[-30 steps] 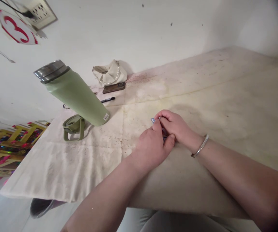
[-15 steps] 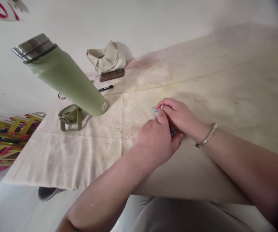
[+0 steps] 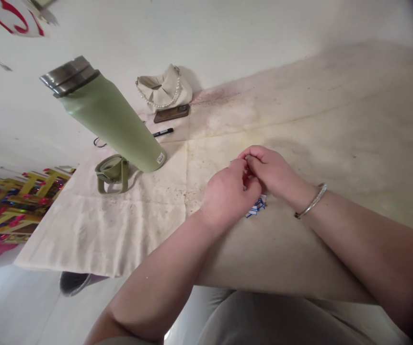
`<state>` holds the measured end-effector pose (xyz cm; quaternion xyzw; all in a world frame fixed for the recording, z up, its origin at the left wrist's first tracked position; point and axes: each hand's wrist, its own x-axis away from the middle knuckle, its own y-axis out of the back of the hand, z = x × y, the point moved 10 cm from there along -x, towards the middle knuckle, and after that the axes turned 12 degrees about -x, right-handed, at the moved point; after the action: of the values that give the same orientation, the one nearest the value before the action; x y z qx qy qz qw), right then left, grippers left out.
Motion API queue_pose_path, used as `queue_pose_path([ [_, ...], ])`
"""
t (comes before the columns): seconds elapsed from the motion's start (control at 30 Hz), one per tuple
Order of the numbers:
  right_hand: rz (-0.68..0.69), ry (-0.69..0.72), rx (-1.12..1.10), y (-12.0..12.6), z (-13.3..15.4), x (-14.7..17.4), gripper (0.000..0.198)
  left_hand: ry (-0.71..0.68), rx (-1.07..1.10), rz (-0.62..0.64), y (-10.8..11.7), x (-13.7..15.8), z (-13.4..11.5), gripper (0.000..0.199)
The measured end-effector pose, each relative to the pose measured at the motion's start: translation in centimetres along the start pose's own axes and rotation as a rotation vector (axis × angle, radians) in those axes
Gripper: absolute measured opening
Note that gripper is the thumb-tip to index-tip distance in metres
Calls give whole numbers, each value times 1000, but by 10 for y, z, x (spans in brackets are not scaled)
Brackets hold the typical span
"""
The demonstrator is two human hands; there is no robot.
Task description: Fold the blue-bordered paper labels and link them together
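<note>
Over the cloth-covered table, my left hand [image 3: 228, 194] and my right hand [image 3: 273, 170] meet, their curled fingers touching at the tips. Whatever they pinch between them is mostly hidden by the fingers. Small white pieces with blue edges [image 3: 257, 206] show just below the fingers, close beside my left thumb; I cannot tell whether they lie on the cloth or hang from the hands. A silver bangle [image 3: 312, 201] circles my right wrist.
A tall green bottle [image 3: 116, 127] with a steel neck stands left, beside its green lid [image 3: 113, 175]. Behind are a black marker [image 3: 164, 132], a phone [image 3: 172, 113] and a cream handbag [image 3: 166, 91] against the wall. The tablecloth [image 3: 84, 230] hangs over the near-left edge.
My fingers have shifted and the thumbs have drawn in. The blue-edged piece at the fingertips is now nearly hidden, while more blue-and-white pieces show below the hands. The view has moved slightly.
</note>
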<state>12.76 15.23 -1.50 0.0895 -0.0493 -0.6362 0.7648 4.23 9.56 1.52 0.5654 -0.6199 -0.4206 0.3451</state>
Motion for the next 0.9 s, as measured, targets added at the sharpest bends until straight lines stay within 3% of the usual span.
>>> queue_pose_path([
  [0.1,7,26,42,-4,1,1,17,60,151,-174,16,-3,15,36],
  [0.17,17,53,74,-8,4,3,15,111,214,-227,19,-5,27,40],
  [0.33,13,75,77,-12,10,8,14,80,251,-127,3,-16,31,31],
  [0.9,-45,97,-64,-6,11,9,14,39,362,-155,-2,-20,32,26],
])
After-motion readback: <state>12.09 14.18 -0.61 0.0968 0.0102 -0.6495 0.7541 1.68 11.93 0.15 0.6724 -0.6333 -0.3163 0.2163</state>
